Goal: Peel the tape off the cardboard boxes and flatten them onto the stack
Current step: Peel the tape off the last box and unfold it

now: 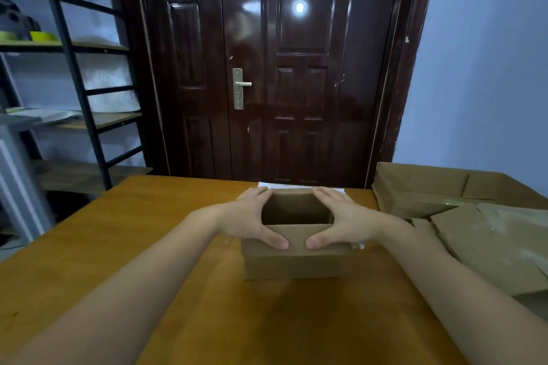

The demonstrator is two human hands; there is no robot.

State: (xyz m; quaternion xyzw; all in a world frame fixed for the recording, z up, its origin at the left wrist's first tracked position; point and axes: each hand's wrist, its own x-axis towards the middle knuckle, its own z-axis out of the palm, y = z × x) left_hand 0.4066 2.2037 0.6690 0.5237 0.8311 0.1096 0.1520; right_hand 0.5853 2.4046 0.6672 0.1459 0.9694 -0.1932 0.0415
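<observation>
A small brown cardboard box (292,265) stands on the wooden table (118,246) straight ahead, its top open and hollow inside. My left hand (249,219) lies on the box's left side, its thumb pressing the near flap. My right hand (345,221) mirrors it on the right side, thumb on the same flap. A scrap of clear tape (357,245) sticks out at the box's right edge. On the right of the table lies a stack of flattened cardboard (486,234) with shiny tape strips on it.
White paper (278,186) shows at the table's far edge behind the box. A dark red door (281,68) is beyond the table. A black metal shelf rack (74,83) stands at the left. A blue wall is at the right.
</observation>
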